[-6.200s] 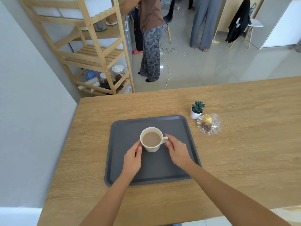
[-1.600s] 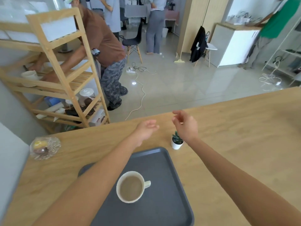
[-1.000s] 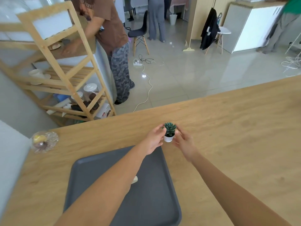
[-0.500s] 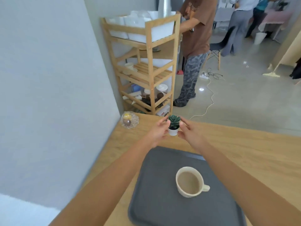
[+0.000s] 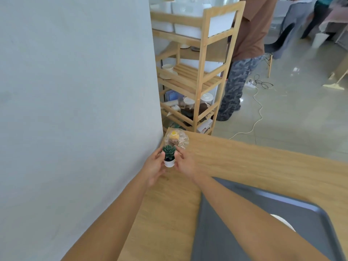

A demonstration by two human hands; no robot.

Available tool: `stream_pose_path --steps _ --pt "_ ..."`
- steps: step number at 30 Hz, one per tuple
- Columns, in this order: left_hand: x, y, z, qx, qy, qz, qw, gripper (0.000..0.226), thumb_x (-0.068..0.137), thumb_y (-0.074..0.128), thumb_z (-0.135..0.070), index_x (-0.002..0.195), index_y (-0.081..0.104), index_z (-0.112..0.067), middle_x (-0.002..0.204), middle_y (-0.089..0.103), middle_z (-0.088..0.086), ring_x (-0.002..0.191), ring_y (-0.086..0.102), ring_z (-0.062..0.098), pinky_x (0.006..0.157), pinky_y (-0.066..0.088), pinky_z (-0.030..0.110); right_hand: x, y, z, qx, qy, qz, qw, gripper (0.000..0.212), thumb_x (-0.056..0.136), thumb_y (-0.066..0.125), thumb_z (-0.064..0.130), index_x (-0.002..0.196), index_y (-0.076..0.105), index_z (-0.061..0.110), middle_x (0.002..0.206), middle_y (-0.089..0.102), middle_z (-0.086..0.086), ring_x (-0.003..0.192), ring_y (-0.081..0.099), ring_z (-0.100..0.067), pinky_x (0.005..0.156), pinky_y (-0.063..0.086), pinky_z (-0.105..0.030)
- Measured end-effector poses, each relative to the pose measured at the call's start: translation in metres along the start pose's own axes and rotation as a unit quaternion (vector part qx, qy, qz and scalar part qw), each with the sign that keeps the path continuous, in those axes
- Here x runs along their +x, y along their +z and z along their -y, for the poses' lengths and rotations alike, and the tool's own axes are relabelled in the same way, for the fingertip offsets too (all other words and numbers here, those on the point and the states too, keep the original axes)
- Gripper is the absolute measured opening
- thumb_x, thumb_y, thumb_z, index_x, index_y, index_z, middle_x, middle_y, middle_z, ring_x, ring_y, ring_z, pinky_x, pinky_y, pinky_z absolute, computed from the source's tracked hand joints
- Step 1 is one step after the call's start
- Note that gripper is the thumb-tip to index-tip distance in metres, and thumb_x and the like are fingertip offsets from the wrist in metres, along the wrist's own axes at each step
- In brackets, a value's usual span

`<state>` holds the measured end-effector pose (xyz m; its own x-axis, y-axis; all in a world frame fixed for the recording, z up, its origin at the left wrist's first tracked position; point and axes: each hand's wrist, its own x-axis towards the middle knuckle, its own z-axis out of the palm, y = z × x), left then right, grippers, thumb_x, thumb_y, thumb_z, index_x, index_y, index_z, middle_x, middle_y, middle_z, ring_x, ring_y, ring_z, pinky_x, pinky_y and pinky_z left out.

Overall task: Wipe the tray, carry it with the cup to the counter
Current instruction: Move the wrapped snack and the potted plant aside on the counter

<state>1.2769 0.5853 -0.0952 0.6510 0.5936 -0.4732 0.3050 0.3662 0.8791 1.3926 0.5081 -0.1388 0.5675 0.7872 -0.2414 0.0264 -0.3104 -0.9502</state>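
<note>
The person's 2 hands cup a small potted succulent between them, left hand and right hand both closed on its white pot, low over the wooden table just beside a clear wrapped sweet near the wall; probably clearing space around the tray. The grey tray lies near the person, matte with a raised rim. The cup on it shows only a white sliver behind the right forearm.

Bare forearms, no sleeves, no jewellery
</note>
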Motion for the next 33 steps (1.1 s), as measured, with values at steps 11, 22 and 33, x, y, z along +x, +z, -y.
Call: stream_pose_path --steps 11,22,33 --pt "-0.007 0.015 0.008 -0.018 0.027 -0.091 0.995 0.055 0.101 0.045 -0.029 0.152 0.023 -0.027 0.156 0.03 -0.006 0.142 0.032 0.019 0.101 0.036 0.039 -0.057 -0.029 0.04 0.011 0.033 -0.02 0.999 0.061 0.097 0.035 0.047 0.15 0.017 0.024 0.153 0.032 0.001 0.125 0.044 -0.019 0.113 0.034 -0.044" --pt "-0.13 0.089 0.066 0.141 0.104 -0.157 0.972 0.063 0.097 0.049 -0.037 0.152 0.025 -0.019 0.159 0.024 0.004 0.145 0.027 0.025 0.117 0.025 0.042 -0.229 -0.135 0.064 -0.069 -0.073 -0.169 0.98 0.051 0.097 0.037 0.045 0.143 0.037 0.023 0.116 0.055 -0.002 0.111 0.051 -0.018 0.109 0.038 -0.043" --pt "-0.246 0.145 0.2 0.504 0.228 -0.058 0.831 0.056 0.1 0.036 -0.04 0.151 0.027 -0.018 0.162 0.015 0.004 0.151 0.008 0.024 0.117 0.015 0.053 -0.404 -0.17 -0.056 -0.197 -0.023 -0.316 0.928 0.047 0.101 0.033 0.032 0.141 0.037 0.008 0.14 0.051 -0.008 0.134 0.04 -0.024 0.108 0.032 -0.038"
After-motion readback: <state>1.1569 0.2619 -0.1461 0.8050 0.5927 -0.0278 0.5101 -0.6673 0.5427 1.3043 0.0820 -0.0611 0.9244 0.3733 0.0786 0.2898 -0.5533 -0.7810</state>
